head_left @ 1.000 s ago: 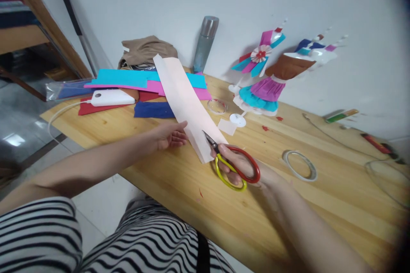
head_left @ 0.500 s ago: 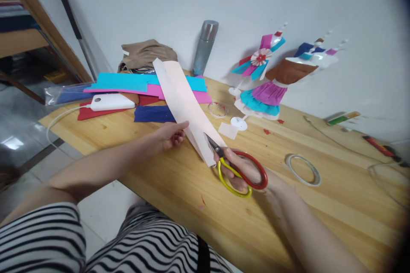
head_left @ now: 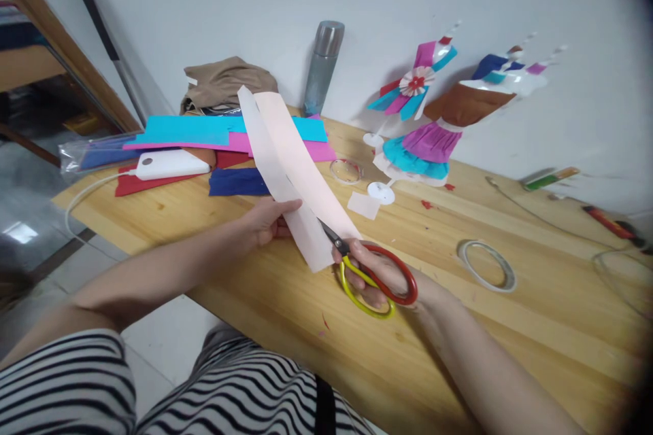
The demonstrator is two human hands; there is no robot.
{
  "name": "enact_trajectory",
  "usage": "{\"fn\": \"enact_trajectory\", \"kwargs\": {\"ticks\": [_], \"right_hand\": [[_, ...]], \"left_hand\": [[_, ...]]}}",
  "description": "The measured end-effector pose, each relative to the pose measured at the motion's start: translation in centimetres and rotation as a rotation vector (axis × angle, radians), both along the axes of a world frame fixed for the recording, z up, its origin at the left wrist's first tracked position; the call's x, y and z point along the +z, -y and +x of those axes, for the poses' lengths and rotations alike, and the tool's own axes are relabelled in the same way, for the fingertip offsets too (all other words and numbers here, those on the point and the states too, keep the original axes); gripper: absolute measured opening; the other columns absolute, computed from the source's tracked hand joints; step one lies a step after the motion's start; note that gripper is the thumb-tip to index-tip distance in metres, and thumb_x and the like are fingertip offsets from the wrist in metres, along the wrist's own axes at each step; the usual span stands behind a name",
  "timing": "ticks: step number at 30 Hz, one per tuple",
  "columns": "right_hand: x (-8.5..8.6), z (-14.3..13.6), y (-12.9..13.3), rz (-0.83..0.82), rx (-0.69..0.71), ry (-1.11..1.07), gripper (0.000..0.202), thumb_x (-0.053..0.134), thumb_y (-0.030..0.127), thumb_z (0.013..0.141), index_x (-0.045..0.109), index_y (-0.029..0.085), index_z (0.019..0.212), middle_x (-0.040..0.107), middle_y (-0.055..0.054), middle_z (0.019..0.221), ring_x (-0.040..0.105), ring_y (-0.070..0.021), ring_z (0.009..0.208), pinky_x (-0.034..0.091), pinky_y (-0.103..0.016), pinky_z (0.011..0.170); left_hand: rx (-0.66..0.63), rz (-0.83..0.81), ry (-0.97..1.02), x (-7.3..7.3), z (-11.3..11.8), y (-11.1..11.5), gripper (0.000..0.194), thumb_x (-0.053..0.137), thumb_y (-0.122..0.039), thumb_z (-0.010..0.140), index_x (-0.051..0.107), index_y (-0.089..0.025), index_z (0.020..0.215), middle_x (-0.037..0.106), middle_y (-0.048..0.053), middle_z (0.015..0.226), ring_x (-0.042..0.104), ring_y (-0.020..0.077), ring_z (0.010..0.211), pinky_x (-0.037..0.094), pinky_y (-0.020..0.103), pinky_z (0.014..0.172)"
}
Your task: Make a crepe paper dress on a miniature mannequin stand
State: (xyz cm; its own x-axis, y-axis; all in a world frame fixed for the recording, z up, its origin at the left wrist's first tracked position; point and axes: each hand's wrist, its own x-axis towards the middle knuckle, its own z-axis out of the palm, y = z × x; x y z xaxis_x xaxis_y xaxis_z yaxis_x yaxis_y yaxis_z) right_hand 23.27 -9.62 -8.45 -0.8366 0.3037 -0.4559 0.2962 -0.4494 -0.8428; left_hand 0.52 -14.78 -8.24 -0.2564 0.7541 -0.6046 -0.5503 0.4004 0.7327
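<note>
A long strip of pale pink paper (head_left: 296,149) slants across the middle of the table, folded or slit along its length. My left hand (head_left: 273,219) pinches its near left edge, thumb on top and the other fingers partly hidden beneath. In my right hand (head_left: 364,265) is a pair of scissors (head_left: 339,245) with one red and one yellow handle loop. Their dark blades point up and left into the paper, between its two long parts; the tips are partly covered by it. Whether the blades are fully closed is hard to tell.
Turquoise paper (head_left: 186,130), blue paper (head_left: 237,182) and a white power bank (head_left: 173,163) lie left. Behind stand a thermos (head_left: 324,68) and a small dress form (head_left: 459,115) in coloured paper. A tape roll (head_left: 487,265) lies right, on the wooden table (head_left: 433,340).
The near left part of the paper has swung left and opened away from the rest. My left hand has taken a fuller grip; the scissors have shifted slightly left.
</note>
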Motion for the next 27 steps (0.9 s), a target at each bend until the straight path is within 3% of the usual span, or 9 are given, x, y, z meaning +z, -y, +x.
{"fn": "enact_trajectory", "kwargs": {"ticks": [3, 8, 14, 20, 27], "right_hand": [[-0.2, -0.1, 0.0, -0.021, 0.001, -0.016, 0.055, 0.058, 0.074, 0.08, 0.047, 0.021, 0.091, 0.049, 0.009, 0.054, 0.032, -0.0035, 0.028, 0.027, -0.016, 0.029], [0.1, 0.2, 0.0, -0.015, 0.017, 0.005, 0.059, 0.056, 0.079, 0.078, 0.047, 0.022, 0.091, 0.052, 0.007, 0.055, 0.034, -0.0051, 0.027, 0.028, -0.018, 0.028], [0.6, 0.1, 0.0, -0.061, 0.025, 0.024, 0.066, 0.052, 0.083, 0.077, 0.053, 0.02, 0.094, 0.057, 0.003, 0.058, 0.045, -0.0076, 0.031, 0.034, -0.018, 0.03], [0.2, 0.1, -0.1, -0.071, 0.026, -0.003, 0.062, 0.054, 0.08, 0.078, 0.053, 0.021, 0.095, 0.06, 0.002, 0.06, 0.05, -0.0089, 0.033, 0.038, -0.018, 0.031], [0.4, 0.0, 0.2, 0.013, 0.04, -0.086, 0.056, 0.049, 0.074, 0.086, 0.054, 0.019, 0.096, 0.064, 0.0, 0.067, 0.053, -0.0085, 0.036, 0.039, -0.018, 0.034]], "left_hand": [[-0.03, 0.019, 0.026, -0.7, 0.2, 0.1, 0.021, 0.078, -0.017, 0.073, 0.068, -0.019, 0.091, 0.077, 0.006, 0.094, 0.072, 0.0258, 0.09, 0.06, 0.035, 0.073], [-0.022, 0.037, 0.025, -1.2, 0.2, 0.1, 0.026, 0.08, -0.013, 0.069, 0.069, -0.021, 0.091, 0.078, 0.004, 0.093, 0.072, 0.0256, 0.095, 0.06, 0.036, 0.079], [0.045, 0.084, 0.045, -0.8, 0.5, 0.0, 0.021, 0.072, -0.006, 0.074, 0.068, -0.019, 0.09, 0.078, 0.004, 0.096, 0.071, 0.0223, 0.1, 0.058, 0.034, 0.087], [-0.047, 0.132, 0.032, -0.1, 0.5, 0.2, 0.019, 0.071, -0.012, 0.078, 0.07, -0.019, 0.095, 0.076, 0.007, 0.109, 0.068, 0.0247, 0.111, 0.058, 0.033, 0.087], [-0.034, 0.169, 0.098, -0.7, 0.2, 0.3, 0.022, 0.076, -0.011, 0.072, 0.07, -0.018, 0.092, 0.077, 0.007, 0.102, 0.07, 0.0247, 0.106, 0.057, 0.035, 0.09]]}}
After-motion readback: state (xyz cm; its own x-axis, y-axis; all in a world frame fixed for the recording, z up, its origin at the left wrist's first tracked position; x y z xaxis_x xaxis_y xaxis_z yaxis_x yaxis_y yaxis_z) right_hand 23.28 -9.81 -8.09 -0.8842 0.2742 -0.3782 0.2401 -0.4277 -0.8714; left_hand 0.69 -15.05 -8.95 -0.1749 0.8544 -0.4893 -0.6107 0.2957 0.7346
